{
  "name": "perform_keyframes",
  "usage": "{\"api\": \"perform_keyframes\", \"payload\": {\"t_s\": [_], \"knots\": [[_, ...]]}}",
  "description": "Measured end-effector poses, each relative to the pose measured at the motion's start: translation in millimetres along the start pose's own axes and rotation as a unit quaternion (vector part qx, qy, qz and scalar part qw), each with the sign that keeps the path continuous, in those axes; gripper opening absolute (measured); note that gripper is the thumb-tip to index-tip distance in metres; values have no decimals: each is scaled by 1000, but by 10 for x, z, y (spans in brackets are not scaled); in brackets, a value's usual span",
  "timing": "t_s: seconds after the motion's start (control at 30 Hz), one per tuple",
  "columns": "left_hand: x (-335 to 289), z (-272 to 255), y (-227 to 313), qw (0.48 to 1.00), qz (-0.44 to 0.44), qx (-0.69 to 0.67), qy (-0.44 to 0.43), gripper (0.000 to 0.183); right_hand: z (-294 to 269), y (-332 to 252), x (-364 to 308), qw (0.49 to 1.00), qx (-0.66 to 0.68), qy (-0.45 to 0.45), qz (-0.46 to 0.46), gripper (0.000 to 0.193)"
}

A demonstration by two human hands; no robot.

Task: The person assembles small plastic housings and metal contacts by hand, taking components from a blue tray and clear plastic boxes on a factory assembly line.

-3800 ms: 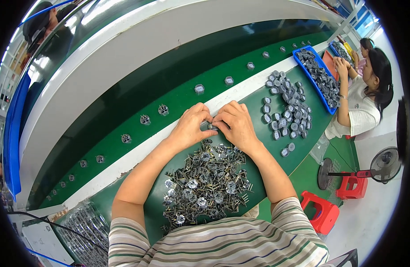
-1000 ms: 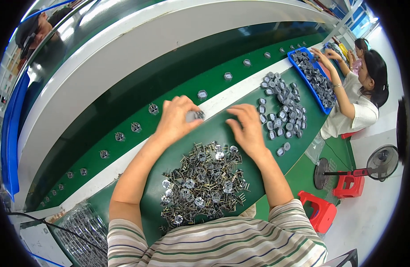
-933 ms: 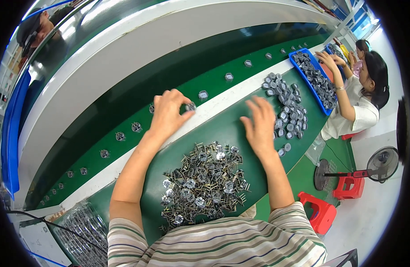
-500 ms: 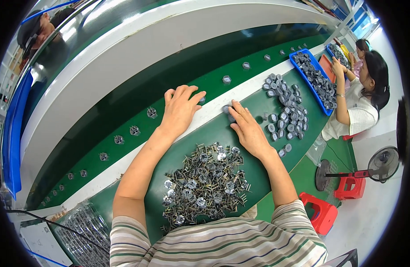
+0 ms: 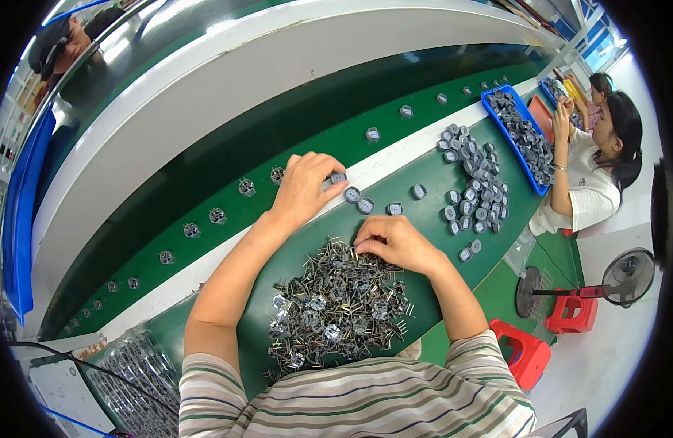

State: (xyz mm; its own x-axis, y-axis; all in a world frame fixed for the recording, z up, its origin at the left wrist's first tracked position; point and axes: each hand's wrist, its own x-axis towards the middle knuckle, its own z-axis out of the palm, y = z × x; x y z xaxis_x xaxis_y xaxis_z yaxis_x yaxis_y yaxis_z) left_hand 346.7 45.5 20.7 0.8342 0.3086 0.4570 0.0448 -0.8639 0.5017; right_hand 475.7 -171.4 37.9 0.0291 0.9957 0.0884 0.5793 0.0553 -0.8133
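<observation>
Grey cap [image 5: 338, 177] pinched near white ledge [image 5: 404, 160], tabletop [image 5: 339, 220] between hands [image 5: 304, 188] [image 5: 401, 244]

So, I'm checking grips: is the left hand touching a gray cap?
Touching: the head view shows the left hand pinching a gray cap between thumb and fingers.

Green table [image 5: 428, 310], green belt [image 5: 340, 142] and white rail [image 5: 395, 162] set off plain grey caps [image 5: 488, 193] and parts [image 5: 340, 306] glinting silver, black and brass. The shirt [image 5: 380, 394] wears cream and taupe stripes threaded with green and navy. A blue tray [image 5: 513, 147], an orange tray [image 5: 541, 113], red stools [image 5: 522, 354] and a co-worker's white top [image 5: 581, 182] add contrast; a farther co-worker's top [image 5: 592, 114] is pink.
</observation>
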Motion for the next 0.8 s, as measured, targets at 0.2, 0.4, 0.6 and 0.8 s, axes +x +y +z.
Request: {"api": "perform_keyframes", "payload": {"t_s": [0.2, 0.4, 0.6, 0.8], "knots": [[-261, -99, 136, 999, -4, -24, -31, 23, -188, 75, -84, 975, 48, 108, 188, 13], [-406, -164, 235, 991, -20, -75, -105, 27, -226, 100, -161, 954, -143, 170, 201, 12], [-386, -120, 301, 983, -42, -131, -122, 34, -276, 116, -142, 982, -111, 132, 79, 9], [-439, -87, 242, 988, -58, -90, -115, 39, -150, 101, 111, 983, -110, 145, 40, 11]]}}
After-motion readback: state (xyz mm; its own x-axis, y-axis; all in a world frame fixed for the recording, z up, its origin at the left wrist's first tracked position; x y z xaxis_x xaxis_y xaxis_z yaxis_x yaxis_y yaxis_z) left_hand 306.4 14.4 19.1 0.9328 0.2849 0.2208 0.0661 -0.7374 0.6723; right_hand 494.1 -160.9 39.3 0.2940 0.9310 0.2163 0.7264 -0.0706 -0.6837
